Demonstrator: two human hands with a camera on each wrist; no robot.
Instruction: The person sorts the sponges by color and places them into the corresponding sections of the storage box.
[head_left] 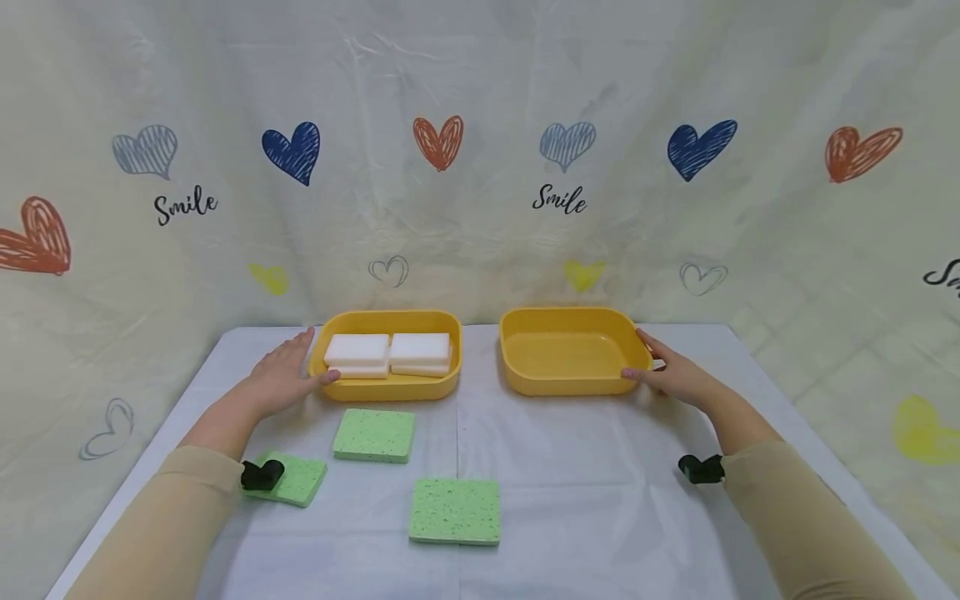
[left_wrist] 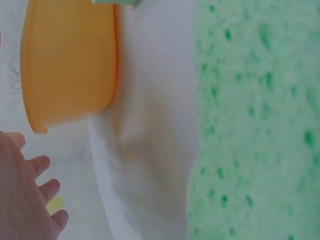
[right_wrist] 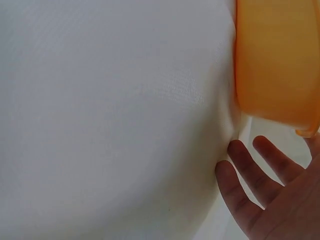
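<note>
A yellow tray at the back left holds white sponge-like blocks in two side-by-side stacks. My left hand is at its left end, fingers spread and thumb tip at the front rim. In the left wrist view, the fingers of that hand stay straight beside the tray's end. To the right stands an empty yellow tray. At its right end is my right hand, with thumb and index fingertips at the rim; the right wrist view shows the other fingers extended and apart.
Three green sponges lie on the white-covered table: one sponge just before the left tray, another sponge nearer the front, and a third sponge partly behind the left wrist. A curtain with printed hearts hangs behind.
</note>
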